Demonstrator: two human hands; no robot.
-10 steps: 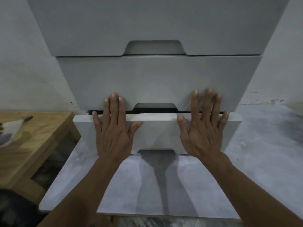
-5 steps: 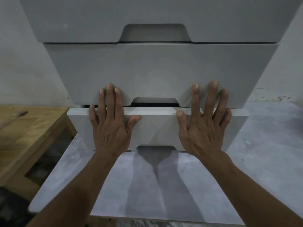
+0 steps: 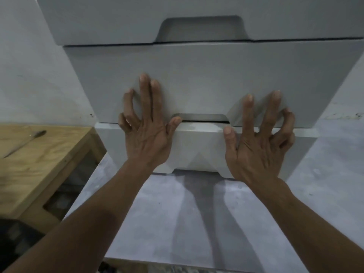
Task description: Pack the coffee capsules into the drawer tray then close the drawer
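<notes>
Grey tabletop (image 3: 197, 223) nearest, forearm shadows across it. Left hand (image 3: 146, 134) at 10 o'clock, right hand (image 3: 258, 146) at 2 o'clock, both with fingers spread, loosely bent, gripping nothing, laid over front of bottom drawer (image 3: 199, 144). Drawer nearly flush, thin dark gap along top edge. Middle drawer (image 3: 206, 75) above, fingertips overlapping it. Wooden table (image 3: 39, 164) at 9 o'clock, knife (image 3: 25, 142) on it. Capsules out of sight.

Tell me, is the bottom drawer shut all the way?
Not quite. The bottom drawer sticks out a little past the drawer above, with a dark gap between them. The left hand and right hand are at its front.
</notes>
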